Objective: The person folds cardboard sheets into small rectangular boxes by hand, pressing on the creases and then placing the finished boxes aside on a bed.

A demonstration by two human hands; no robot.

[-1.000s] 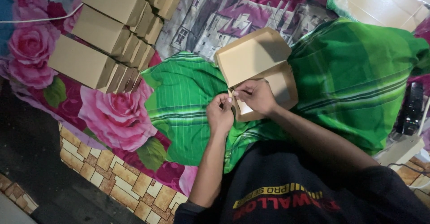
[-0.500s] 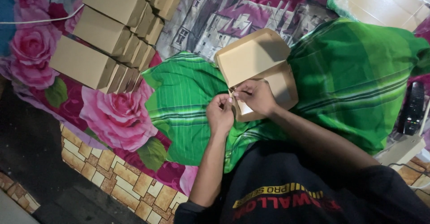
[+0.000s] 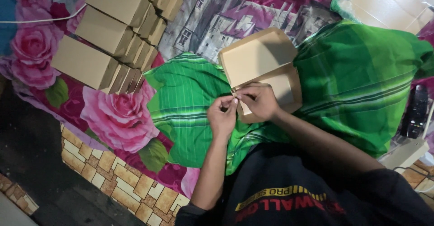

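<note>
An open brown cardboard box (image 3: pixel 260 58) with its lid tipped up rests on my lap, which is covered by a green striped cloth (image 3: pixel 357 81). My left hand (image 3: pixel 221 115) and my right hand (image 3: pixel 258 100) meet at the box's near left corner, fingertips pinching a small flap there. The right hand lies over the box's tray and hides part of it. Both forearms reach in from the bottom of the view.
Rows of folded brown boxes (image 3: pixel 113 31) are stacked at the upper left on a flowered bedsheet (image 3: pixel 120 117). A plastic bag of flat cartons (image 3: pixel 384 2) lies at the upper right. A dark device (image 3: pixel 416 110) sits at the right edge, and patterned flooring (image 3: pixel 113 181) shows at the lower left.
Both hands stay at the box's near corner with only slight finger movement; the box has shifted a little upward and to the right.
</note>
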